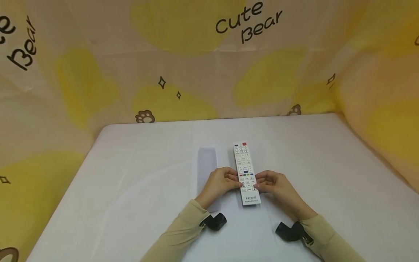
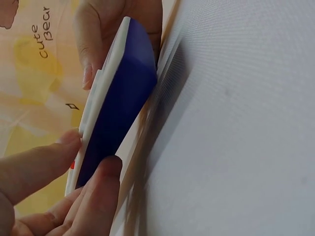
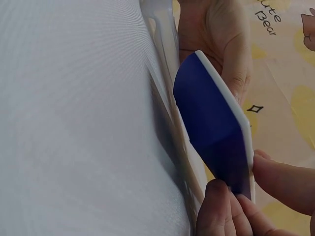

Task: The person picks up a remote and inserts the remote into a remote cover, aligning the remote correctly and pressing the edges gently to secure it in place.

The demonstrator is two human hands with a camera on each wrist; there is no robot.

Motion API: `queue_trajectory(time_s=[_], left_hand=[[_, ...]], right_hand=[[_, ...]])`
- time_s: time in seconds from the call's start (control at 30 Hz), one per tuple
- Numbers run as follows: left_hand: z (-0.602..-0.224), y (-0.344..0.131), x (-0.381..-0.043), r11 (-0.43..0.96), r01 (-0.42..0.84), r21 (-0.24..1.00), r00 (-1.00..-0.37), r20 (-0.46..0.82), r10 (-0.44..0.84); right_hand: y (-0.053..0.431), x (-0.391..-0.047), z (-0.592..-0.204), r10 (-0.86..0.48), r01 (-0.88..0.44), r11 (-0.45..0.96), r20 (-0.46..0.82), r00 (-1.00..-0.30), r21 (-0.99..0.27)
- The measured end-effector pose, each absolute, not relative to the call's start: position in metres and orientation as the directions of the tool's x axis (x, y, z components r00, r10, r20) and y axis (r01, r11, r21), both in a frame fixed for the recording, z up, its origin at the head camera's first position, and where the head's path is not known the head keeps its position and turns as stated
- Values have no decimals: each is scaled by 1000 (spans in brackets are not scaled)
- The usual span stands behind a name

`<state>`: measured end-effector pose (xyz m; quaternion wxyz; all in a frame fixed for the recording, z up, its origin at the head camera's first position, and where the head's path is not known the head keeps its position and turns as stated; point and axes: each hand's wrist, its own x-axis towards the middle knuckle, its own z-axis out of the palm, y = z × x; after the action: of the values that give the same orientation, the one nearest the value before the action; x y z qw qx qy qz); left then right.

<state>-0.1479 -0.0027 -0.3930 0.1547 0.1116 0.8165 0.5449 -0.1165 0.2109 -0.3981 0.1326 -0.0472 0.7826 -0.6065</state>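
Both hands hold a white remote control (image 1: 243,158) between them, over the middle of the table. The left hand (image 1: 218,183) pinches its left edge, thumb on the button face and fingers beneath. My right hand (image 1: 278,186) pinches the right edge in the same way. Rows of small buttons face up, with a red one at the far end. Both wrist views show the blue back (image 2: 115,98) of the remote tilted above the white surface. A flat translucent sleeve (image 1: 207,158) lies just left of the remote, partly hidden under the left hand and forearm.
The white-covered table (image 1: 137,163) reaches back to a yellow and cream printed cloth (image 1: 193,69) hanging behind it and at the sides. Black wrist devices (image 1: 216,221) stick out from both tan sleeves (image 1: 176,231), close over the table.
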Motion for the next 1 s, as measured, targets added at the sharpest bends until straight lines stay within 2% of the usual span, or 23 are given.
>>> queue_trajectory(time_s=[0.63, 1.0], left_hand=[[-394, -8, -147, 348, 20, 937, -930, -110, 351], [-393, -4, -146, 326, 18, 945, -922, -110, 370]], right_hand=[[207, -121, -401, -241, 80, 272, -149, -959, -959], [210, -116, -401, -243, 101, 223, -156, -958, -970]])
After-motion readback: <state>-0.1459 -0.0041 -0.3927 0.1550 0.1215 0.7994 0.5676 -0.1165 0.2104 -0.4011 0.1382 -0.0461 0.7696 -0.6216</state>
